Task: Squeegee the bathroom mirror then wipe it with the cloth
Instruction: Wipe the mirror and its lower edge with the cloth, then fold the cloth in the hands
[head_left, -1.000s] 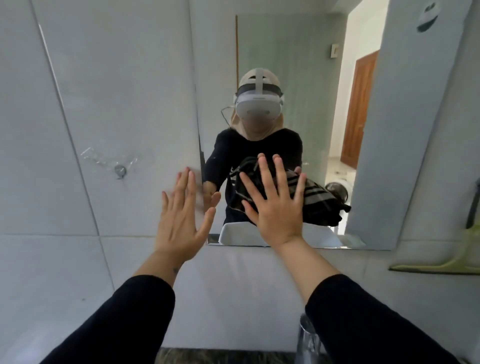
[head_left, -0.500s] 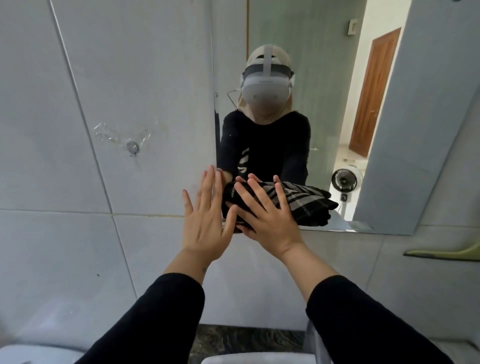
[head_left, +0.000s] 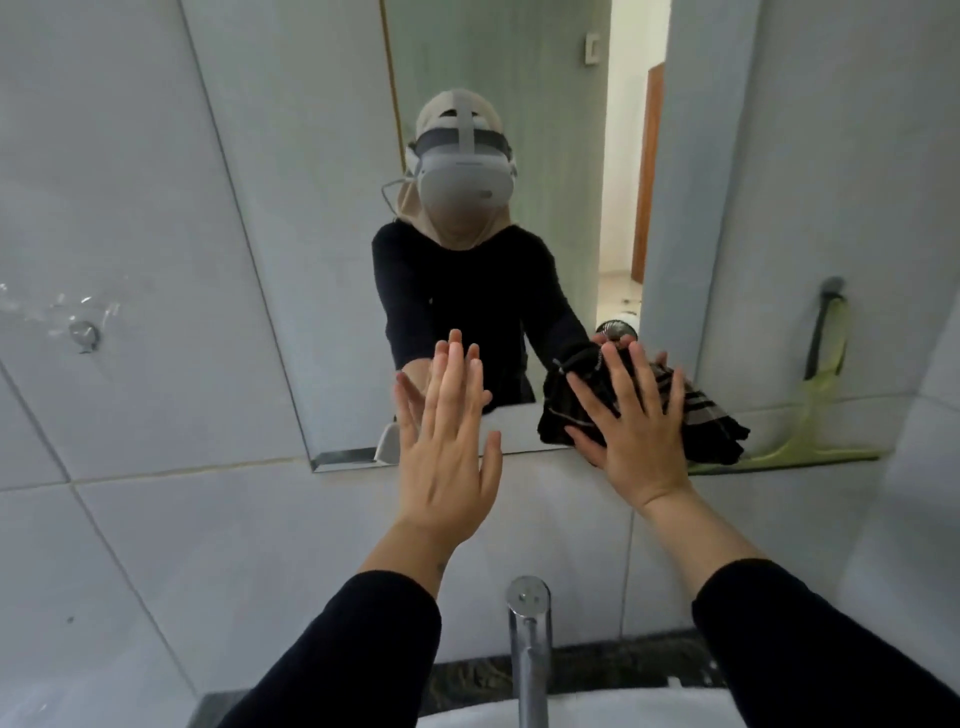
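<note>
Apparently on the wiping step: right hand (head_left: 631, 423), fingers splayed, presses the cloth (head_left: 717, 421) at the mirror (head_left: 519, 130)'s lower right corner. Left hand (head_left: 447, 441) flat, fingers open, empty. Squeegee (head_left: 810, 415) hangs aside.

You face a tiled wall (head_left: 156, 260) carrying the mirror (head_left: 519, 78). At the mirror's lower right corner a green squeegee (head_left: 810, 415) hangs against the tiles.

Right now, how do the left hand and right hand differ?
The right hand presses the dark striped cloth against the mirror at its lower right corner; the left hand is empty. The right hand's fingers are spread wide, while the left hand's are closer together. The left hand overlaps the mirror's bottom edge further left. Both are open, palms toward the wall, in black sleeves.
</note>
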